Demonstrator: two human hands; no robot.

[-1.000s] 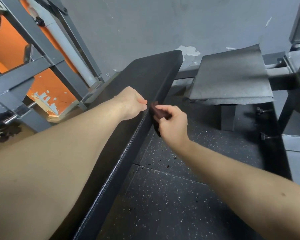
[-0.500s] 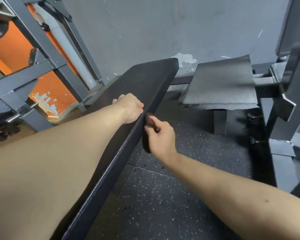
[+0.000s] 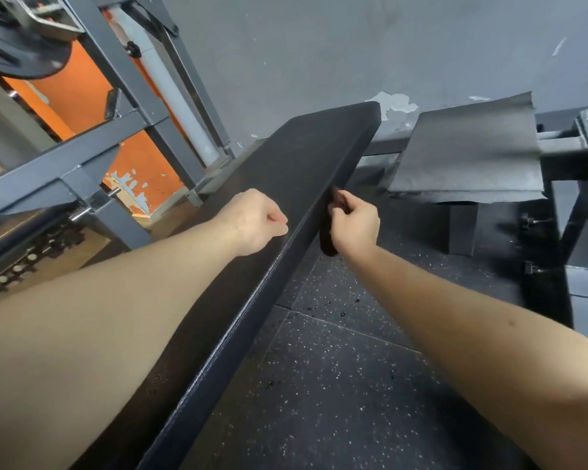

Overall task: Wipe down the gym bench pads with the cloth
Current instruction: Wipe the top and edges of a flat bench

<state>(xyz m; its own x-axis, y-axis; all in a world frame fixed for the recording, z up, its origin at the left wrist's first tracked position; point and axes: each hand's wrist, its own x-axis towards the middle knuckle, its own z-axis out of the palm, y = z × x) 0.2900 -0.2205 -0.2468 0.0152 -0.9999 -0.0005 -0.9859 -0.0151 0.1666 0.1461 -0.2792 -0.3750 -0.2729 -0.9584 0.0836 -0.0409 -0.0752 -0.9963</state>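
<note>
my left hand point(image 3: 255, 220) is a closed fist with nothing seen in it, resting on top of the bench pad point(image 3: 302, 157) near its right edge. just right of it, my right hand point(image 3: 355, 225) pinches the dark cloth point(image 3: 328, 240) against the pad's right side face. step in hand, as i judge it: wiping that side edge. the next move calls for a steady, pressed stroke along the edge, with the left fist bracing.

Matt black textured vinyl bench pad point(image 3: 296, 171), dark soft cloth point(image 3: 327, 237), speckled rubber floor point(image 3: 336, 385), painted metal frame point(image 3: 82, 157)
</note>
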